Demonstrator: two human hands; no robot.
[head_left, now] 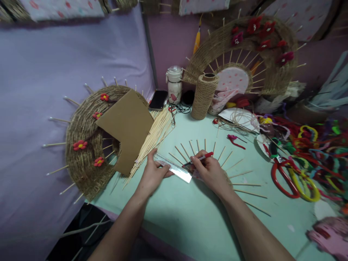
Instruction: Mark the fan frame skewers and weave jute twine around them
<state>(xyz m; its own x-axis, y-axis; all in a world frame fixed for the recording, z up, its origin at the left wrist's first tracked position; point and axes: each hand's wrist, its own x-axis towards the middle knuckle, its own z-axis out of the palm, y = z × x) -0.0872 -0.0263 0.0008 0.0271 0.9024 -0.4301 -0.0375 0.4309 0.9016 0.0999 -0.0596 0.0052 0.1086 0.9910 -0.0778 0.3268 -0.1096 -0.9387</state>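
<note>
My left hand [152, 171] grips a transparent ruler [181, 173] between thumb and fingers, its far end tilted down to the right. Closed around a red pen [206, 156], my right hand [210, 173] has the dark tip close to the ruler's upper edge; whether they touch I cannot tell. Thin wooden sticks [247, 185] fan out on the table beyond and to the right of that hand. They radiate from a small woven piece [228, 178], mostly hidden under my right hand.
Loose sticks [154, 136] lie beside cut cardboard [127, 127] and a flowered woven fan [78, 119]. Behind stand a twine roll [203, 98], a lidded jar [174, 85] and a phone [158, 100]. To the right are scissors [284, 179] and colourful pipe cleaners [326, 145].
</note>
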